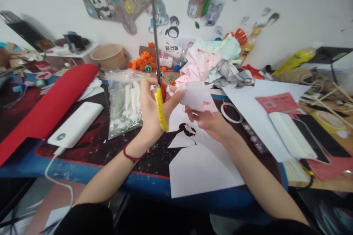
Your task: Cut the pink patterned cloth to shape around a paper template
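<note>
My left hand [149,112] is closed around the handles of a pair of scissors [160,112]. The handles are yellow and red, and the long grey blades point straight up and away from me. Just to the right, my right hand [211,123] pinches a small piece of pale paper [196,95], which it holds against the scissors near my left thumb. Both hands hover over the dark table mat. A red cord is tied round my left wrist.
A white sheet [198,170] lies under my hands at the table's front edge. To the left are a red felt roll [52,99], a white power bank [75,123] and a plastic bag [124,106]. A tape ring [231,112], papers and a phone [317,136] lie right.
</note>
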`<state>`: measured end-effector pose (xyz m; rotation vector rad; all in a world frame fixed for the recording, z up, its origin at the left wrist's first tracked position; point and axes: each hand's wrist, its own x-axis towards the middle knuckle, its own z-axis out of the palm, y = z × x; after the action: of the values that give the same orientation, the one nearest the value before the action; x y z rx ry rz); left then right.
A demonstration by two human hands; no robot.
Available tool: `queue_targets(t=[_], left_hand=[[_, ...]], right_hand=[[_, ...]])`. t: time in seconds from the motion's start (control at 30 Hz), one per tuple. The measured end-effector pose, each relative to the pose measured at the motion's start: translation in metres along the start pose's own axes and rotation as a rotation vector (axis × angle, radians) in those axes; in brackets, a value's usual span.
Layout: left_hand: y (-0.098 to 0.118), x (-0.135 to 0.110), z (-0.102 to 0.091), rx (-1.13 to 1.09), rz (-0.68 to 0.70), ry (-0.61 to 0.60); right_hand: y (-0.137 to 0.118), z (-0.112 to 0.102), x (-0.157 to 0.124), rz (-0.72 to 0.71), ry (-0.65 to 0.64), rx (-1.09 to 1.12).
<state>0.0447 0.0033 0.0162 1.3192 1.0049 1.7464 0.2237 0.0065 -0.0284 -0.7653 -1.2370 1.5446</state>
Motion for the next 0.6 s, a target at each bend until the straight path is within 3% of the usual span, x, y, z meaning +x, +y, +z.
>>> queue_targets(t=[0.17,0.37,0.47,0.6], left_hand=[[0.024,0.007,0.027,-0.116,0.037,-0.021],[0.067,0.025,0.05,-0.211,0.1,-0.042],[0.082,0.043,0.048,-0.218,0.121,-0.159],[0.089,0.065,0.041,-0.208,0.147,-0.342]], right_hand=[[-0.015,0.035,0.015,-0.297,0.255,-0.004],[-0.086,0.067,0.032,-0.648,0.58,-0.016],[-0.119,0.064,0.031,-0.723,0.529,-0.068],[-0.141,0.05,0.027,-0.67,0.309,-0.249]])
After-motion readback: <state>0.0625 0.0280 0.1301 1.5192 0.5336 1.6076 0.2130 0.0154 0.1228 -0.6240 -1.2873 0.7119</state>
